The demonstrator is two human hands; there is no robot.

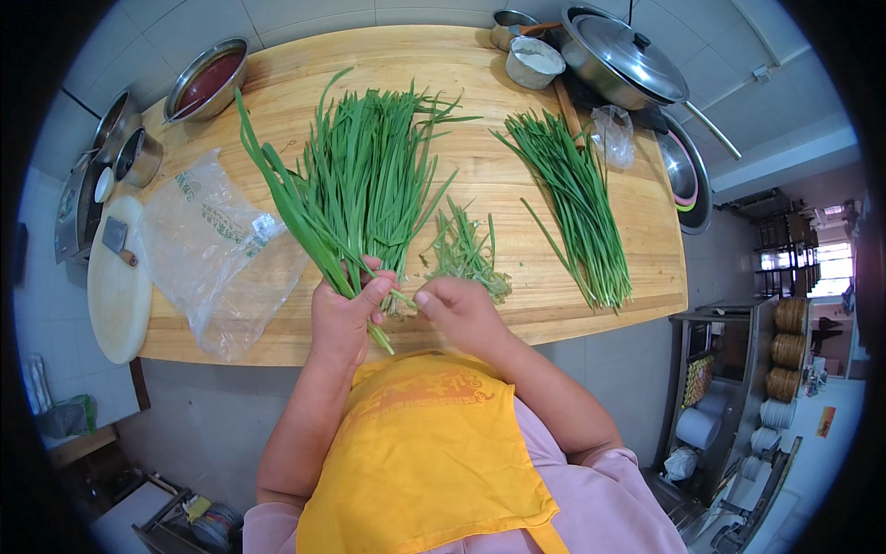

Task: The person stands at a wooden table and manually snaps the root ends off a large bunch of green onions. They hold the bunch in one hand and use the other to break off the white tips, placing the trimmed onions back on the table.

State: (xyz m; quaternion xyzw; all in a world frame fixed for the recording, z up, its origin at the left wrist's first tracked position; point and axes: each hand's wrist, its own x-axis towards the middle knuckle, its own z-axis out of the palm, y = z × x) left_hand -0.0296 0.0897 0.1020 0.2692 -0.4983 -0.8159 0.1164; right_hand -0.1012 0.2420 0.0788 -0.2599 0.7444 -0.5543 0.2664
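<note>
My left hand grips a small bunch of garlic chives, leaves pointing up and left, pale stem ends below the fist. Thumb and forefinger of my right hand pinch the pale end of one stalk that slants across from the left hand. Behind my hands a large heap of garlic chives lies on the wooden table. Just beyond the right hand is a small pile of pale, wilted trimmings. Farther right lies another bundle of chives, its stem ends fairly even and facing me.
At left are a clear plastic bag and an oval white board holding a scraper. A bowl of red sauce stands back left. A lidded steel pan and a bowl of white powder occupy the back right.
</note>
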